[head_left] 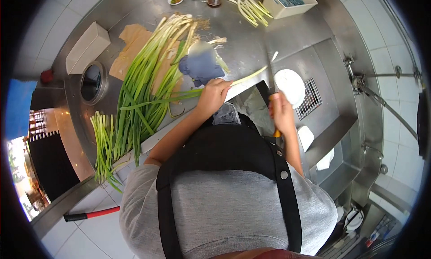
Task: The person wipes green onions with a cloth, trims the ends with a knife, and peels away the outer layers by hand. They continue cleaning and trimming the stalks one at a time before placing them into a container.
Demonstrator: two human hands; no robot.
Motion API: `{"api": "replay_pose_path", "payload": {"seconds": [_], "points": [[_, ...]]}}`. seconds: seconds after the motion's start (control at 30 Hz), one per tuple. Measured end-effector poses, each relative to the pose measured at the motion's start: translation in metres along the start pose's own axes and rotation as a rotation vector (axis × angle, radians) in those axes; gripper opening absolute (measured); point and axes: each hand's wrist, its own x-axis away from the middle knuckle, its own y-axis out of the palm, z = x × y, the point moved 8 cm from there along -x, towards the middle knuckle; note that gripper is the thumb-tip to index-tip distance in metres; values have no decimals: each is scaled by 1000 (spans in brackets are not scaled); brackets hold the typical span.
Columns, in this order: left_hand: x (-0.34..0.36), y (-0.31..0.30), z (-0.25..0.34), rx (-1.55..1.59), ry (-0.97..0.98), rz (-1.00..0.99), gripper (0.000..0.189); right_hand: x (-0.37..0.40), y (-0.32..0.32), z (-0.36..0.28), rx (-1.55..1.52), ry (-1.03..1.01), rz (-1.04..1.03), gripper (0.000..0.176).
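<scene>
State of work, as judged: part-way. A large pile of spring onions (pixel 146 79) lies lengthwise on the metal table (pixel 242 43), over its left half, with roots showing at the far end. Two smaller lots lie apart from it: pale stalks (pixel 249 8) by the far edge, beside a white container (pixel 292 5), and a green bunch (pixel 103 140) at the near left corner. Whether either lot is finished cannot be told.

One stalk (pixel 249 77) is over the near edge of the table, right of the pile. Long axis runs roughly left to right, with the pale end pointing right and slightly toward the far edge; green leaves trail left.

Left hand (pixel 215 96): fingers closed round the stalk, no gap seen. Right hand (pixel 282 111): fingers wrapped about the handle of a knife (pixel 270 72), blade pointing to the far edge, near the pale tip; contact cannot be told
</scene>
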Motion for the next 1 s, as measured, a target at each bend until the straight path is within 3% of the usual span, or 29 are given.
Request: {"api": "replay_pose_path", "payload": {"seconds": [0.07, 0.27, 0.9, 1.0], "points": [[6, 26, -12, -51, 48, -57, 13, 7, 29, 18, 8, 17, -145, 33], [4, 26, -5, -97, 103, -58, 10, 14, 64, 9, 193, -105, -201, 28], [7, 34, 6, -326, 172, -101, 20, -7, 89, -21, 398, -257, -151, 29], [1, 40, 9, -439, 144, -190, 15, -9, 92, -18, 435, -175, -151, 31]]}}
